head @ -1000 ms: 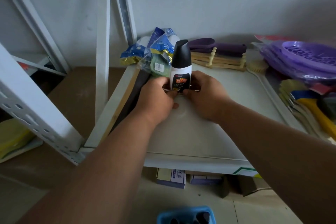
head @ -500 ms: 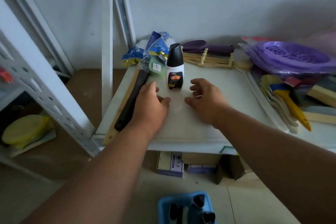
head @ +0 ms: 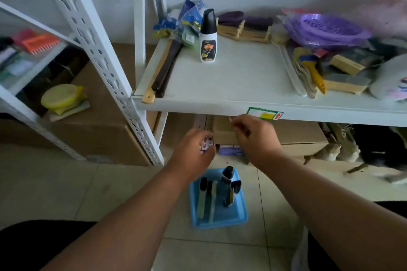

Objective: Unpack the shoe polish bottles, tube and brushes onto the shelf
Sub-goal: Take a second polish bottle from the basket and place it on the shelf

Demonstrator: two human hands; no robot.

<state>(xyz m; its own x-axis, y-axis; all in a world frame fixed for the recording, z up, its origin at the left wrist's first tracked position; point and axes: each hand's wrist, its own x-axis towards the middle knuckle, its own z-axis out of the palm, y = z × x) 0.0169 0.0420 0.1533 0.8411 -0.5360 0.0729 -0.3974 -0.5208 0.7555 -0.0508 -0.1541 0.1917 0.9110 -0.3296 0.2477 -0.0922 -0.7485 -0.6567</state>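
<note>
Below shelf [head: 220, 86] edge: left hand [head: 193, 152] and right hand [head: 253, 138] loosely curled, empty, over blue tray [head: 240, 211]; cardboard box [head: 297, 136] behind; one polish bottle [head: 208, 37] upright on shelf.

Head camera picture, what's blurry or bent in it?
Head view: both hands, left and right, are smeared by motion; the bottle on the shelf is sharp; the shelf posts bow from the wide lens; the light is dim.

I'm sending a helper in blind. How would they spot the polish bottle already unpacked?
Find the white shelf. Near its back left stands the polish bottle, upright beside blue packets. Only it has a white body and slanted black cap.
</note>
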